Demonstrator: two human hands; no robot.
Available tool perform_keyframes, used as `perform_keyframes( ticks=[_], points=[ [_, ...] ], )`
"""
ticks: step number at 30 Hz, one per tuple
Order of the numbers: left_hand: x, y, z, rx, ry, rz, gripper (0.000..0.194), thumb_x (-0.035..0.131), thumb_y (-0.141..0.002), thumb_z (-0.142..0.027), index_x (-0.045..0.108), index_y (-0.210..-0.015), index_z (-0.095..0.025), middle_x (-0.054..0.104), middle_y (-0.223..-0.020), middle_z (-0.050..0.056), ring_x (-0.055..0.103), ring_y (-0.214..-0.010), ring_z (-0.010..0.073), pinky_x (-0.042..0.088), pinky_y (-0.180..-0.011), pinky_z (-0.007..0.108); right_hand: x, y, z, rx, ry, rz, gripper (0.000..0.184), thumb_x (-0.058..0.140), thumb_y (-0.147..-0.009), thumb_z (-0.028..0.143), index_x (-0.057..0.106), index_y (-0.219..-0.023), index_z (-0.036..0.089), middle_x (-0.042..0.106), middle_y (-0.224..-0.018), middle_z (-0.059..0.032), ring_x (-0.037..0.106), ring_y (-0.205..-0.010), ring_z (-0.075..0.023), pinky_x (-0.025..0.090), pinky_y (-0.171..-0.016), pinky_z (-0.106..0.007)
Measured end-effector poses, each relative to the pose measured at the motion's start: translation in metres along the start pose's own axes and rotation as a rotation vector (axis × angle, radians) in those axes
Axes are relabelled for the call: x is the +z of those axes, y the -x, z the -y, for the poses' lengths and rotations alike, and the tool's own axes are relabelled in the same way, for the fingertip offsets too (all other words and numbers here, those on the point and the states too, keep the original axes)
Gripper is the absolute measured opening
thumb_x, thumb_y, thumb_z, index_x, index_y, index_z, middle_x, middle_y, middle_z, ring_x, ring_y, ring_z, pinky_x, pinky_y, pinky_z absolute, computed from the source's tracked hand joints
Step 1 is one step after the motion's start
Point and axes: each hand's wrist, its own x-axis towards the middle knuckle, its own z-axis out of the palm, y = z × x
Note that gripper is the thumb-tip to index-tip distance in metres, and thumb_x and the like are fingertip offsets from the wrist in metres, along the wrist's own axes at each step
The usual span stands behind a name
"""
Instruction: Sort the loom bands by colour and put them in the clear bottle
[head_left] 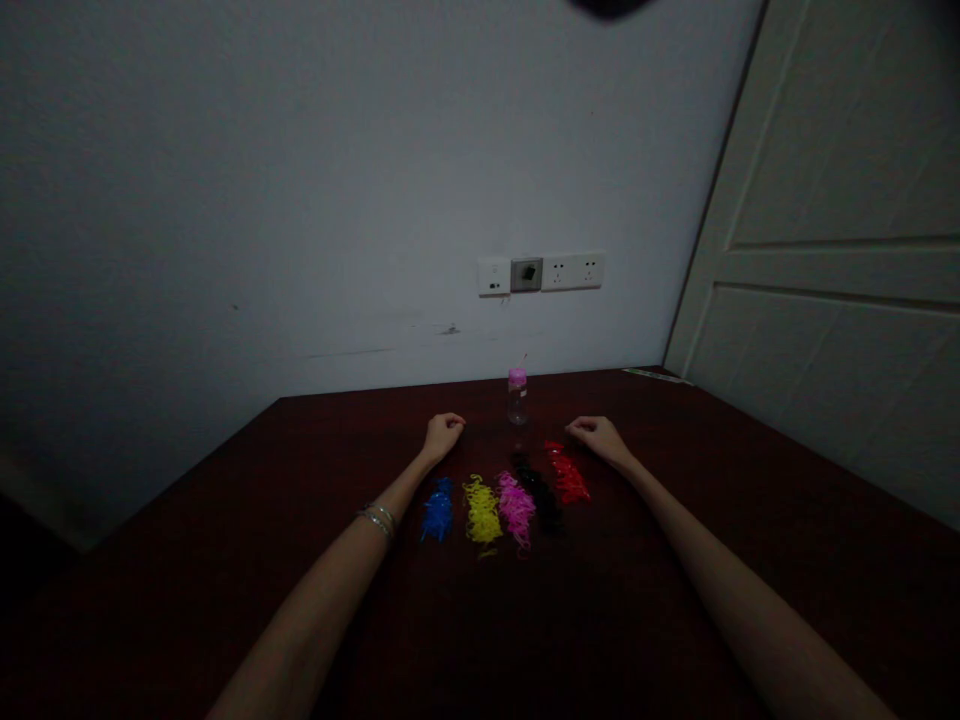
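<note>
The left hand (pixel 444 436) and right hand (pixel 598 438) are resting apart, curled, grip unclear, and a careless sweep could be mixing the close-lying pink pile (pixel 517 510) and black pile (pixel 541 500).

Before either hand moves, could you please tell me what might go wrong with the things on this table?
The pink pile and black pile lie very close together, so their pieces could mix. The pink-capped clear bottle stands upright between the hands and might be knocked over. The right hand is near the red pile and could scatter it.
</note>
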Motion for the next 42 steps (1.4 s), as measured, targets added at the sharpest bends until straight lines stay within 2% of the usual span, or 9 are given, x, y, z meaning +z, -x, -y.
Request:
perform_keyframes(
  ticks=[7,12,21,27,30,35,39,42],
  points=[
    [-0.021,-0.003,0.028,-0.106,0.045,-0.189,0.022,0.050,-0.068,-0.013,0.067,-0.081,-0.012,0.065,-0.074,0.005,0.058,-0.071,0.0145,0.044,-0.068,0.023,-0.002,0.001,0.002,0.004,0.020,0.006,0.029,0.051,-0.066,0.037,0.067,-0.067,0.013,0.060,-0.055,-0.0029,0.050,-0.052,-0.0138,0.036,-0.050,-0.023],
    [-0.020,-0.007,0.040,-0.137,0.083,-0.191,0.024,0.049,-0.069,-0.015,0.066,-0.086,-0.010,0.062,-0.064,0.003,0.056,-0.059,0.0116,0.043,-0.059,0.020,-0.002,0.001,0.001,-0.017,0.028,0.013,0.029,0.050,-0.066,0.037,0.067,-0.066,0.012,0.060,-0.056,-0.0026,0.051,-0.053,-0.0139,0.036,-0.052,-0.023],
    [-0.019,-0.004,0.039,-0.144,0.113,-0.202,0.020,0.050,-0.069,-0.016,0.066,-0.079,-0.010,0.062,-0.065,0.003,0.056,-0.061,0.0114,0.042,-0.058,0.019,0.000,0.000,-0.003,-0.007,0.028,0.028,0.028,0.050,-0.067,0.035,0.066,-0.068,0.012,0.060,-0.055,-0.0020,0.051,-0.053,-0.0140,0.037,-0.052,-0.024],
    [-0.024,-0.004,0.041,-0.183,0.169,-0.238,0.025,0.045,-0.072,-0.016,0.065,-0.086,-0.010,0.061,-0.063,0.003,0.055,-0.057,0.0103,0.041,-0.053,0.018,0.000,-0.008,0.000,-0.028,-0.040,0.046,0.026,0.053,-0.068,0.032,0.066,-0.078,0.013,0.063,-0.065,-0.0033,0.054,-0.058,-0.0142,0.041,-0.054,-0.024],
    [-0.024,-0.005,0.042,-0.194,0.187,-0.244,0.026,0.045,-0.071,-0.017,0.065,-0.086,-0.010,0.060,-0.060,0.002,0.054,-0.054,0.0102,0.040,-0.051,0.018,0.002,-0.020,0.009,-0.028,-0.095,0.042,0.028,0.058,-0.066,0.031,0.064,-0.086,0.013,0.064,-0.074,-0.0042,0.057,-0.064,-0.0148,0.044,-0.057,-0.024],
    [-0.023,-0.005,0.042,-0.188,0.177,-0.233,0.024,0.047,-0.070,-0.016,0.066,-0.083,-0.010,0.059,-0.057,0.001,0.054,-0.054,0.0103,0.040,-0.052,0.018,0.017,-0.045,0.041,-0.097,-0.143,0.007,0.045,0.067,-0.061,0.030,0.058,-0.102,0.014,0.063,-0.096,-0.0091,0.058,-0.075,-0.0150,0.047,-0.066,-0.026],
    [-0.023,-0.005,0.042,-0.179,0.147,-0.220,0.023,0.047,-0.070,-0.016,0.066,-0.082,-0.011,0.059,-0.056,0.001,0.054,-0.054,0.0106,0.040,-0.053,0.018,0.035,-0.063,0.061,-0.186,-0.232,0.055,0.051,0.070,-0.059,0.025,0.053,-0.106,0.014,0.061,-0.101,-0.0098,0.059,-0.082,-0.0159,0.047,-0.073,-0.028],
    [-0.023,-0.004,0.042,-0.164,0.123,-0.196,0.023,0.048,-0.069,-0.017,0.067,-0.081,-0.012,0.060,-0.057,0.001,0.056,-0.056,0.0116,0.042,-0.055,0.019,0.046,-0.069,0.062,-0.187,-0.240,0.087,0.054,0.071,-0.057,0.025,0.052,-0.106,0.014,0.061,-0.099,-0.0099,0.059,-0.082,-0.0164,0.047,-0.073,-0.029]
  ],
)
